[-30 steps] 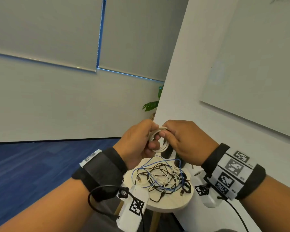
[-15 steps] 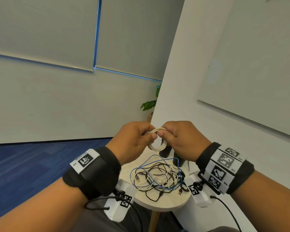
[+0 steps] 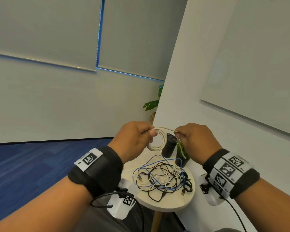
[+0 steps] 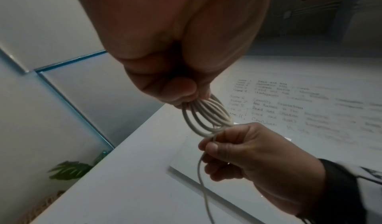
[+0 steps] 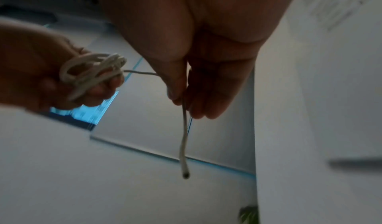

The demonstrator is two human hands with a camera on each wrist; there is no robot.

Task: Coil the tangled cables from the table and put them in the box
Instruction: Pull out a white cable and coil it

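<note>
A cream cable wound into a small coil (image 3: 157, 139) hangs in the air above the table. My left hand (image 3: 137, 139) grips the coil at its upper left, thumb and fingers curled round the loops (image 4: 206, 118). My right hand (image 3: 191, 139) pinches the cable's free tail (image 5: 184, 129), which runs from the coil (image 5: 93, 74) and dangles below the fingers. A tangle of blue, black and white cables (image 3: 162, 176) lies on the small round table (image 3: 174, 203) beneath both hands. No box shows in any view.
A black cylinder (image 3: 169, 146) and a small potted plant (image 3: 182, 156) stand at the table's far edge against a white partition (image 3: 182, 81). A whiteboard (image 3: 258, 72) hangs on the right wall. Blue carpet (image 3: 23, 164) lies to the left.
My hands have drawn apart. The right hand slid off the coil and along the tail, leaving a short stretch of cable between the hands. The coil stays in my left hand.
</note>
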